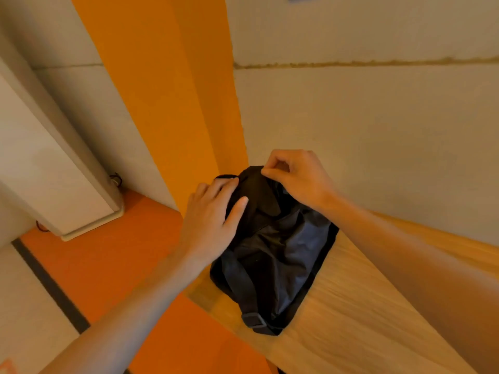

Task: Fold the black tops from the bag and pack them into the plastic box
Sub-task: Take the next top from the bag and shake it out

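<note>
bag (272, 255) on wooden table (364, 306); grey wall (378, 125), orange floor (108, 268)

No readable text, label or brand on bag (272, 252); none elsewhere.
</note>
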